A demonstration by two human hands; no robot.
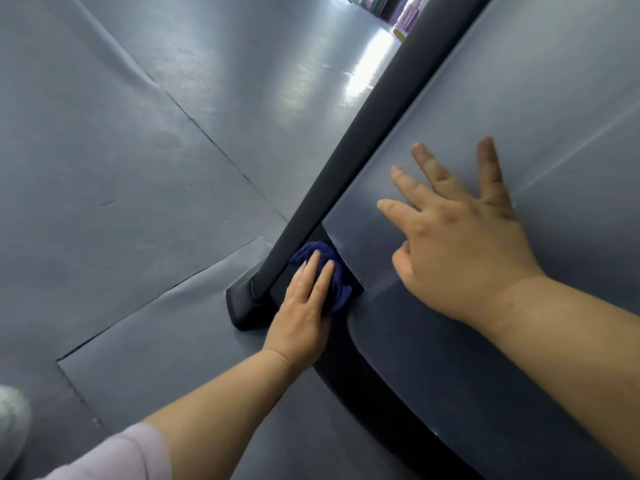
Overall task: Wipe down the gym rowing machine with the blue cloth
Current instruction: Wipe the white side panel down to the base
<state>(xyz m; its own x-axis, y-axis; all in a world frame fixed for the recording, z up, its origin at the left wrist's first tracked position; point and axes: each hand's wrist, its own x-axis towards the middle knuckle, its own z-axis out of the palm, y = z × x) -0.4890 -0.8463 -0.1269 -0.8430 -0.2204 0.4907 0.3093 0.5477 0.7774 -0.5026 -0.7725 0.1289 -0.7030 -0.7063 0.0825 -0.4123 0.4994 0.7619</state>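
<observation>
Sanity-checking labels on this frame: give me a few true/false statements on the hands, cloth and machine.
1. The left hand presses the blue cloth with straight fingers. True.
2. The blue cloth lies on the floor, clear of the machine. False: it sits on the machine's dark base, beside the black rail.
3. The right hand is spread and holds nothing. True.
4. The right hand grips the black rail. False: it is at the grey panel, right of the rail.
5. The left arm has a pink sleeve. True.
</observation>
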